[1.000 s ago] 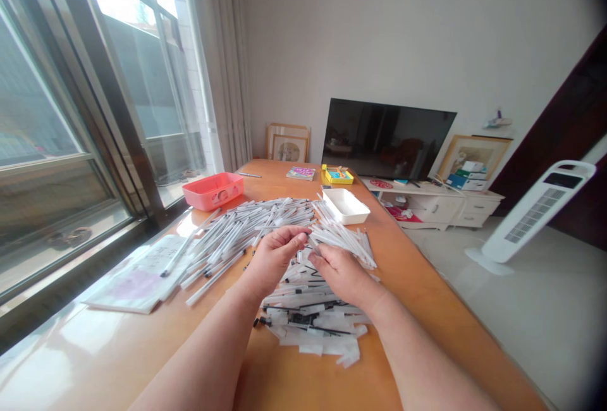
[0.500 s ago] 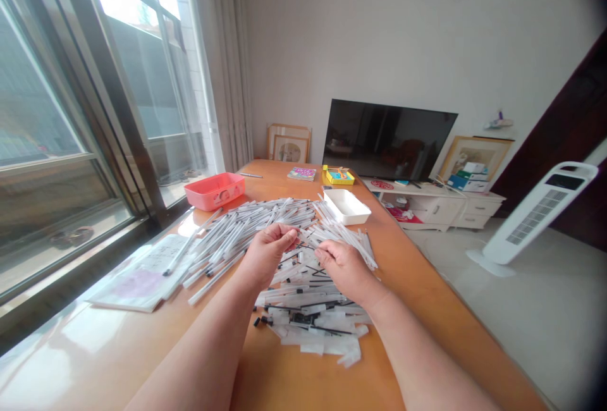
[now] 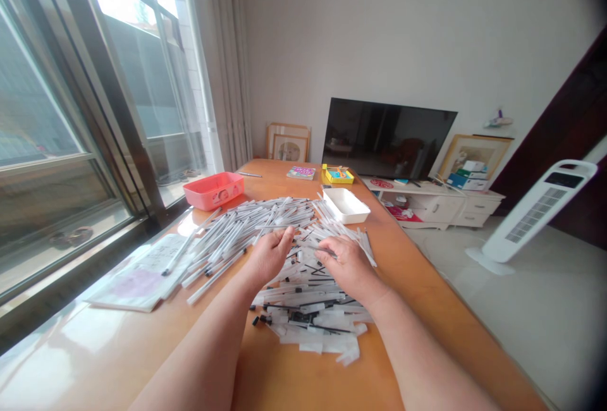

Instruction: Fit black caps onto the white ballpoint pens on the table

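My left hand point(image 3: 272, 255) is closed, thumb against the bent fingers, over the middle of the pen parts; whatever lies in its grip is hidden. To its right, my right hand point(image 3: 347, 267) pinches a thin whitish pen barrel point(image 3: 307, 245) that points toward the left hand. Beneath and between the hands lies a heap of translucent pen barrels point(image 3: 303, 297), mixed with thin black refills point(image 3: 327, 329) and small black caps point(image 3: 256, 320). Beyond the left hand spreads a pile of pens point(image 3: 232, 231), many with dark ends.
A red plastic basket point(image 3: 213, 191) stands at the left edge, and a white tray point(image 3: 346, 206) is behind the right hand. A booklet point(image 3: 137, 278) lies at the left. Farther back are a yellow box point(image 3: 337, 174) and a colourful book point(image 3: 301, 172) on the wooden table point(image 3: 417, 310).
My hands have drawn slightly apart, the left one turning with its thumb up. A whitish barrel now shows at the right fingers, where a thin dark piece showed before.
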The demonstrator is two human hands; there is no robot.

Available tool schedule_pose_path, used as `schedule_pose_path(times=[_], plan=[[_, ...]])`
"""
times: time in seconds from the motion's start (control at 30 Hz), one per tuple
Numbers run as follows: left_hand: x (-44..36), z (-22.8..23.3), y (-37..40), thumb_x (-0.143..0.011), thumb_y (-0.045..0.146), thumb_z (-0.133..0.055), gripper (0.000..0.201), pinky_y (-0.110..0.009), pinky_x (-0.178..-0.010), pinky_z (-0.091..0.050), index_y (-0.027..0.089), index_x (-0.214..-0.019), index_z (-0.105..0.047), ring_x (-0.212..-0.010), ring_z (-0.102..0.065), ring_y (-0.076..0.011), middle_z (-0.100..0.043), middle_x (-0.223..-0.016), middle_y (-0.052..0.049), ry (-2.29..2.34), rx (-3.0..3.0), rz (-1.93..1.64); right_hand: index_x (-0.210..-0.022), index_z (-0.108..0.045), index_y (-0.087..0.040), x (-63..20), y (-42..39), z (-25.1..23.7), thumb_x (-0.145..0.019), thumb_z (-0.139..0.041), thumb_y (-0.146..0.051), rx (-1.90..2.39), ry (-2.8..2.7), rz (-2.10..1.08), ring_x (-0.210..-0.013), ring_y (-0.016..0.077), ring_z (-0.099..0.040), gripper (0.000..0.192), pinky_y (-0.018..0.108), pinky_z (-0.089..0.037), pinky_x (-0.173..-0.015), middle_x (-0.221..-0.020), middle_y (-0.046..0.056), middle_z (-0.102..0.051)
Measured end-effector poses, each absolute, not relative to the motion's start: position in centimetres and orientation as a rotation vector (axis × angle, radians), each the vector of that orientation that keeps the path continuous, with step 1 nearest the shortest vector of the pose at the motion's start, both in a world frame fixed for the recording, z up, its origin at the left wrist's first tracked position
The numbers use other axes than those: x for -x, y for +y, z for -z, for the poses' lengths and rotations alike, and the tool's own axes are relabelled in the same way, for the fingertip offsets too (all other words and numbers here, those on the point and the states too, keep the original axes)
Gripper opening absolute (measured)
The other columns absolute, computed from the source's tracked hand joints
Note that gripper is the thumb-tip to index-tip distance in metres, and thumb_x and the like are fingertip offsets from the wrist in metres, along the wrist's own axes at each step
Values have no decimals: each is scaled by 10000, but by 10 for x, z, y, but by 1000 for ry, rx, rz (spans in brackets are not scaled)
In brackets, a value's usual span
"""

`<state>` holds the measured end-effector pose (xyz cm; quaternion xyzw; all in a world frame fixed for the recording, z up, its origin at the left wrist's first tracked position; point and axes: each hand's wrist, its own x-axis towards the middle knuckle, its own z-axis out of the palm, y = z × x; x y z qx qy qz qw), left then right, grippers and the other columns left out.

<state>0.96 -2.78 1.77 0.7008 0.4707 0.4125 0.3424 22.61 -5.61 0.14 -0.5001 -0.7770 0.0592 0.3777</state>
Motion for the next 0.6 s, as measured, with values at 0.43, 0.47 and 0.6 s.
schedule_pose_path(times=[0.43, 0.47, 0.6], plan=[[-10, -9, -25, -948, 653, -407, 570, -273, -542, -320, 217, -588, -476, -518, -427, -148, -476, -516, 13, 1273, -1808, -1074, -884, -734, -264, -227, -54, 2, -907, -671, -307, 1296, -1966, -140, -858, 228, -627, 80, 331, -455, -803, -820, 34, -704], [-10, -10, -24, -955, 650, -390, 576, -274, -543, -328, 214, -594, -495, -523, -446, -151, -503, -527, 5, 1285, -1795, -1090, -891, -736, -265, -227, -54, 2, -907, -671, -308, 1301, -1960, -136, -857, 228, -628, 80, 332, -456, -802, -825, 35, -704], [-10, -11, -24, -941, 595, -478, 442, -253, -541, -353, 202, -785, -605, -570, -507, -145, -625, -679, -8, 1198, -1746, -1132, -906, -743, -269, -229, -52, 3, -904, -675, -322, 1327, -1941, -108, -850, 232, -628, 85, 337, -458, -806, -829, 42, -699]])
